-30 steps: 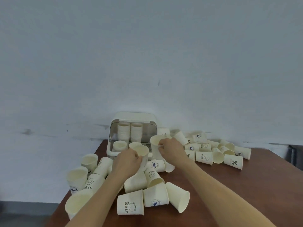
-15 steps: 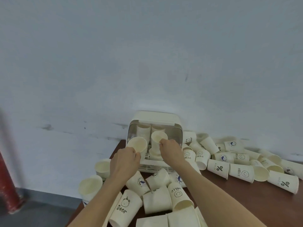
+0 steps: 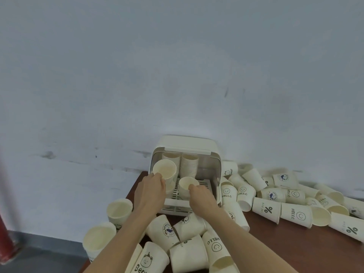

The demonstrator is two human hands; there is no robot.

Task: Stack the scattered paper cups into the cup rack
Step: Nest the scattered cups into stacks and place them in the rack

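A cream cup rack (image 3: 187, 143) with its lid raised stands against the wall, with two tall stacks of cups (image 3: 189, 164) at its back. My left hand (image 3: 150, 192) grips a paper cup (image 3: 165, 170) by its rim, tilted towards me at the rack's left front. My right hand (image 3: 201, 196) holds a second cup (image 3: 187, 184) upright, low inside the rack's front. Many scattered paper cups (image 3: 295, 211) lie on the brown table (image 3: 295, 251) to the right and in front.
Two upright cups (image 3: 119, 210) stand near the table's left edge, beyond which the floor drops away. A grey wall rises right behind the rack. Something red (image 3: 6, 239) stands at the far left on the floor.
Both hands moved forward from the pile to the rack, each carrying a cup. The right hand's cup has dropped lower inside the rack. My view shifted left and closer.
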